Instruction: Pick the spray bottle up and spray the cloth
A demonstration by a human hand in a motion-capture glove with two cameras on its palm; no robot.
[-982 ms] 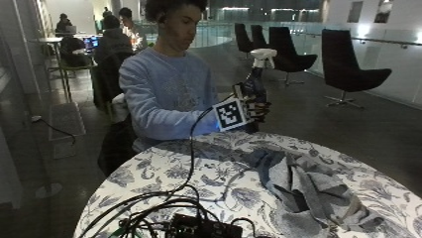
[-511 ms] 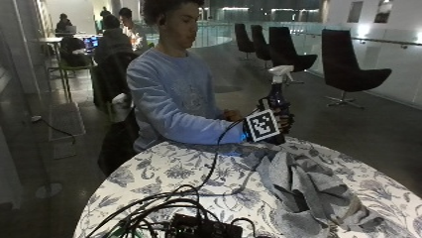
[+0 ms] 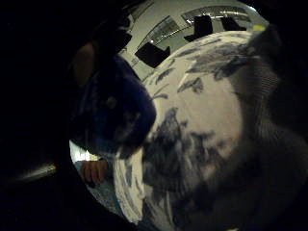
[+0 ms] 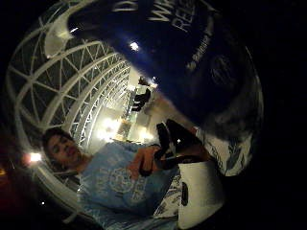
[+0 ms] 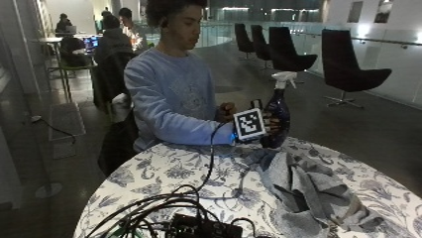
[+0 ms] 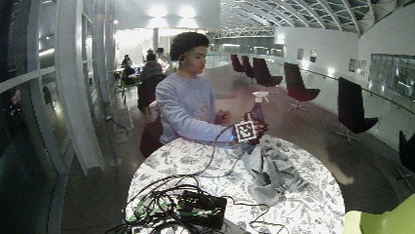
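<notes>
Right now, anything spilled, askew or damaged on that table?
Nothing stands out. The gloved right hand holds the dark blue spray bottle with a white trigger head upright at the edge of the round floral-patterned table. The grey cloth lies rumpled on it, with no spill visible.

Spray bottle (image 5: 276, 116) upright in right hand (image 5: 267, 130) at table (image 5: 198, 168) edge nearest person, cloth (image 5: 306, 186) on table just beside it.
</notes>
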